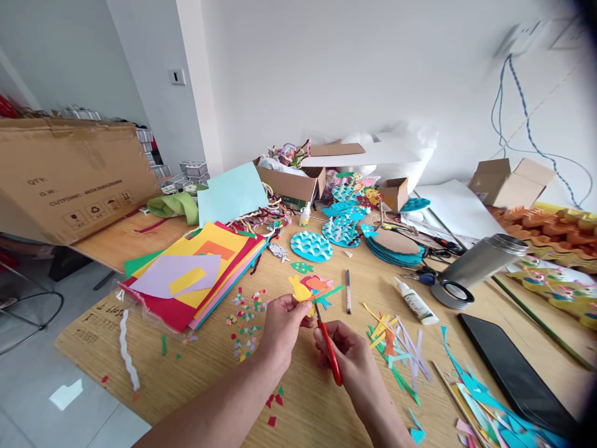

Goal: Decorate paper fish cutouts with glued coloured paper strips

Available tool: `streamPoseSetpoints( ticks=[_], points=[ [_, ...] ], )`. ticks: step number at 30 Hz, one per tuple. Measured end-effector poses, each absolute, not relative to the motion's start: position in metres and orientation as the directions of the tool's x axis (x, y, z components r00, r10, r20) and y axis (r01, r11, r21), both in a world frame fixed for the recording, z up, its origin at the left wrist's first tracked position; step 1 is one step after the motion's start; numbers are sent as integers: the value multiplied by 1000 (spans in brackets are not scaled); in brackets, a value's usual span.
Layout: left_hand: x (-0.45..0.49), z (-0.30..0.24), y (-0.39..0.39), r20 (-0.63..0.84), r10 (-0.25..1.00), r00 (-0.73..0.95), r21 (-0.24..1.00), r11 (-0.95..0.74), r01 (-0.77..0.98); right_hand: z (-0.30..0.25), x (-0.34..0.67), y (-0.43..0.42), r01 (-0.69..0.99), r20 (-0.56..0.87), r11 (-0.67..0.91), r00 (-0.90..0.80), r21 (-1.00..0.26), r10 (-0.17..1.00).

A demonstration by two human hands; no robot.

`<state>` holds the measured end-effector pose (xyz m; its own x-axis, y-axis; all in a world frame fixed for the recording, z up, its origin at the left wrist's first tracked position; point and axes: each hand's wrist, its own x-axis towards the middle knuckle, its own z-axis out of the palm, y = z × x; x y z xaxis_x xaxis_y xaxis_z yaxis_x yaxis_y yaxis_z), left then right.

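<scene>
Pinched in my left hand point(289, 320) is a small yellow paper cutout point(301, 289), fish-like in outline. My right hand point(342, 351) grips red-handled scissors point(330, 354), whose blades point up beside the yellow paper; whether the blades touch it I cannot make out. Just behind lie an orange paper cutout point(319, 283), a green paper strip point(332, 291) and a green fish cutout point(302, 267). Small paper bits point(247, 323) are scattered left of my left hand. A pen point(348, 292) rests beyond my right hand.
Coloured paper sheets point(186, 280) are stacked at left. Blue wavy discs point(311, 246) lie behind. To the right are a glue bottle point(415, 302), paper strips point(396, 345), a steel flask point(485, 261) and a phone point(513, 373). A large carton point(74, 180) stands far left.
</scene>
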<state>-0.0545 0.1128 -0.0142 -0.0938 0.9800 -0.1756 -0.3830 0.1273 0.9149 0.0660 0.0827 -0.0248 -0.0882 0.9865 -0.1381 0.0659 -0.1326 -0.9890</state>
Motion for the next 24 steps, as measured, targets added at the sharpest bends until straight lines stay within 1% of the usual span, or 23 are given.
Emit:
streamPoseSetpoints(
  ticks=[3, 10, 15, 19, 24],
  points=[
    [-54, -14, 113, -180, 980, -88, 904, 129, -408, -26, 66, 82, 96, -113, -105, -78, -990, 991],
    [-54, -14, 113, -186, 980, -65, 875, 136, -464, -27, 63, 80, 300, 28, 31, -14, -953, 1000],
    [-53, -11, 111, -171, 984, -55, 858, 121, -499, -26, 63, 78, 376, 74, 70, -4, -924, 997],
    [-53, -12, 111, -174, 983, -60, 859, 122, -498, -27, 64, 78, 385, 89, 80, 7, -920, 996],
    [-54, -12, 111, -177, 982, -64, 855, 121, -505, -26, 64, 79, 297, 53, 51, -4, -953, 999]
  ],
)
